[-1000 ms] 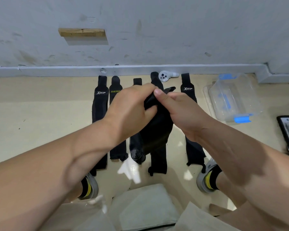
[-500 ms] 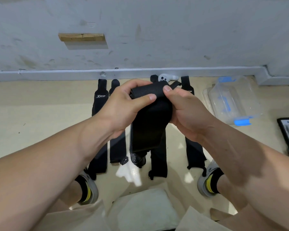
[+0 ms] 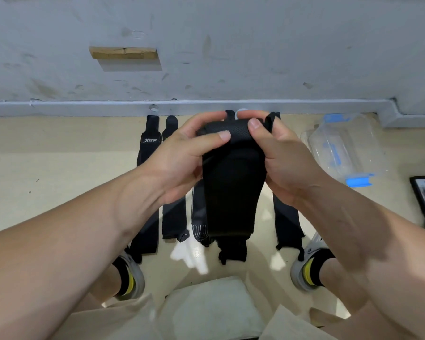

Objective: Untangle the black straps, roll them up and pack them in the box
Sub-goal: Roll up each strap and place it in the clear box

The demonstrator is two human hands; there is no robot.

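Black cloth that was a crumpled wad between the hands a second ago now hangs as one flat band. The strap [image 3: 231, 192] is held up in the air in front of the person, above the row laid out on the floor [image 3: 59, 168]. Its top edge has been turned over into a small roll [image 3: 234, 130]. Half a second ago that edge was only folded flat; now it shows as a rounded lip. The untangling of this piece looks done and the rolling looks begun.

The left hand [image 3: 179, 155] grips the left end of the roll, with its thumb [image 3: 221, 136] laid across the front and its fingers curled behind. The right hand [image 3: 280, 153] pinches the right end the same way, thumb on the front. Both hands have risen a little toward the wall. A thin loop [image 3: 271, 119] of the strap sticks up past the right fingers, and it may need tucking in so that it does not spoil the roll.

The other straps [image 3: 173, 217] lie straight and side by side on the floor, none of them rolled. The box [image 3: 346, 148], clear with a blue latch, sits on the floor to the right, well apart from the hands. Nothing black shows inside it.

The task therefore seems to be at an early stage: one strap is starting its roll, the rest wait, and none appears to be packed.
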